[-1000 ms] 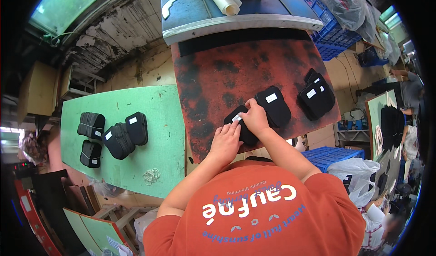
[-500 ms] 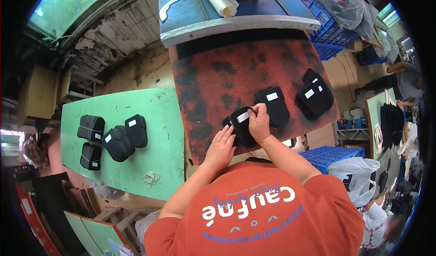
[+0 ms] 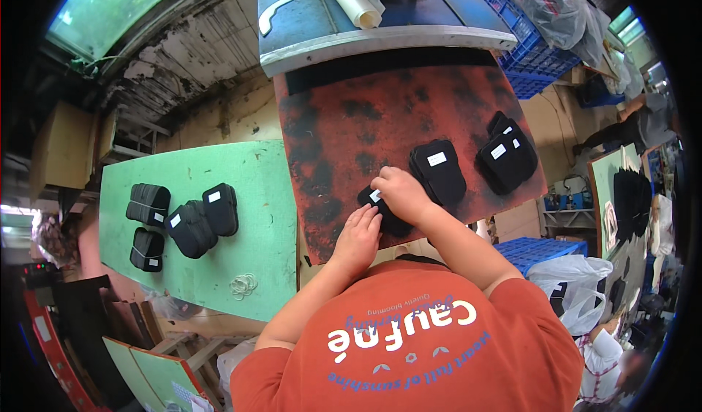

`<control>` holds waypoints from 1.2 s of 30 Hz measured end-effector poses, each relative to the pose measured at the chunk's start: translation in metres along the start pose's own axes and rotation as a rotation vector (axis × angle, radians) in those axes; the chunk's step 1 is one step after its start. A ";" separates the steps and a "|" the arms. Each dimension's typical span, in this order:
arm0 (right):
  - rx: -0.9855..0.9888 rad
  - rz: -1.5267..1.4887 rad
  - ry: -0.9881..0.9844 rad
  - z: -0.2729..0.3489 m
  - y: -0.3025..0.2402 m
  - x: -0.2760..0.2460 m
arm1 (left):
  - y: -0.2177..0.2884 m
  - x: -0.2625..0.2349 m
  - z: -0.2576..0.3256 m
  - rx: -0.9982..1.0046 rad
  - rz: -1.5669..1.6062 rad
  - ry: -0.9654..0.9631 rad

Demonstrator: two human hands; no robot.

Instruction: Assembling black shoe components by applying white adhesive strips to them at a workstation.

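While both hands press on one black pad stack (image 3: pixel 380 209) near the front edge of the rust-red work board (image 3: pixel 344 127), the step in hand appears to be squaring or bundling that stack. Left hand (image 3: pixel 358 238): fingers flat against the stack's near side, steadying rather than clenched. Right hand (image 3: pixel 398 193): curled over the top beside the white label, grasping the stack.

Item, on the same board: second black stack (image 3: pixel 439 171) just beside the right hand; third stack (image 3: pixel 506 157) near the board's right edge.

Item, on the green table (image 3: pixel 183 171) to the left: four finished-looking bundles (image 3: pixel 191 220), and loose rubber bands (image 3: pixel 243 285) near its front edge.

Judgement: the next move calls for a firm two-handed hold so the layers stay aligned. Open room lies on the board's upper and left area; the front edge is close, so a slip could drop pieces.
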State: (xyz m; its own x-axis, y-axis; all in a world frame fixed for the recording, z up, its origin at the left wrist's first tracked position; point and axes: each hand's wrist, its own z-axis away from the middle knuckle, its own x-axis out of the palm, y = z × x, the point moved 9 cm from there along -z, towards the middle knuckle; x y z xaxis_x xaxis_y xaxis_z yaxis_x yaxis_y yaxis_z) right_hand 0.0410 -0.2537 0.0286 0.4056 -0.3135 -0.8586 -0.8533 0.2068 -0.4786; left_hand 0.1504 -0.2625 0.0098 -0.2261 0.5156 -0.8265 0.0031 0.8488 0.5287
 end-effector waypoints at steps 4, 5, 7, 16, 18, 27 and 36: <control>0.085 0.005 -0.173 -0.012 0.009 0.022 | 0.000 0.001 -0.001 -0.016 -0.014 -0.014; 0.031 -0.012 -0.210 -0.015 0.008 0.022 | -0.001 0.001 -0.001 -0.022 -0.022 -0.015; 0.002 -0.108 -0.165 -0.012 0.014 0.019 | -0.001 0.001 -0.002 -0.028 -0.029 -0.013; 0.808 -1.614 0.149 0.044 0.024 0.050 | -0.038 -0.030 0.000 -0.374 0.669 0.378; 0.839 -1.746 0.049 0.050 0.011 0.059 | -0.042 -0.025 -0.001 -0.521 0.864 0.297; 0.437 -0.846 -0.016 0.040 0.007 0.009 | -0.033 -0.022 -0.003 -0.433 0.544 0.025; 0.593 -0.597 0.138 0.027 0.053 0.013 | -0.001 -0.008 -0.005 -0.018 -0.054 -0.019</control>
State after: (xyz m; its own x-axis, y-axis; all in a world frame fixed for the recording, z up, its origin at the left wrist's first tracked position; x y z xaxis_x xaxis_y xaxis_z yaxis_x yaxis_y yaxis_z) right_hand 0.0104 -0.2223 -0.0130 0.6566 -0.6262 -0.4204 -0.1810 0.4103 -0.8938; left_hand 0.1473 -0.2679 0.0172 -0.2067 0.4713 -0.8574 -0.0259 0.8734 0.4863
